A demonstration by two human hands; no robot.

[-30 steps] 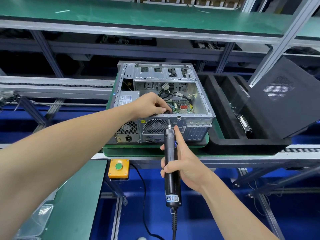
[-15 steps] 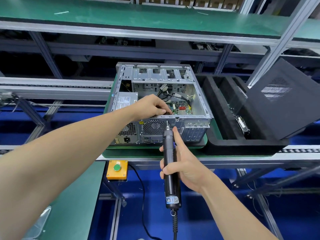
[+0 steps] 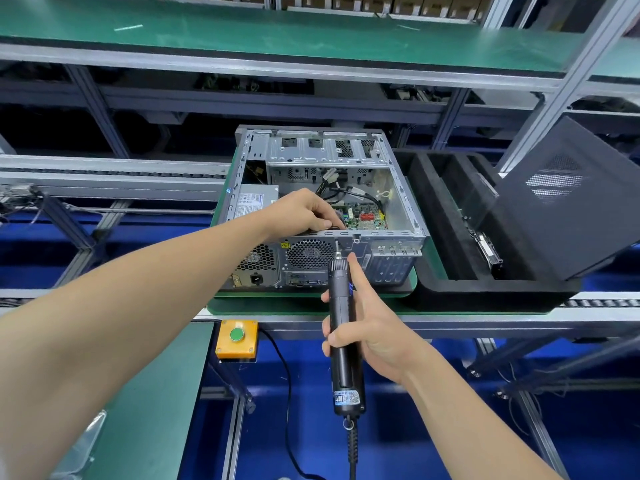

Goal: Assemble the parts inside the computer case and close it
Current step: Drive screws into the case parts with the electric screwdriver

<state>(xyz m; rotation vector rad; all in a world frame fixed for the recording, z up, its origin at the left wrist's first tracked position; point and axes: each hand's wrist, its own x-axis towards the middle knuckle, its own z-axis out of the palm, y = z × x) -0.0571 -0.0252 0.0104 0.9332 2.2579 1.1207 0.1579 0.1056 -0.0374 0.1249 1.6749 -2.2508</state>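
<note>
Screwdriver (image 3: pixel 343 327) in right hand (image 3: pixel 374 327), tip at open case (image 3: pixel 398 202).

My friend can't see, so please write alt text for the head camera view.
A person's right hand holds an electric screwdriver with its tip at the rear edge of an open computer case, while the left hand reaches inside. A dark panel leans at right.

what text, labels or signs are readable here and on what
None is legible.
Power supply label: print too small to read.
Electric screwdriver sticker: code pattern, characters blurred.
Computer case rear: yellow warning triangle, no readable words.
</note>
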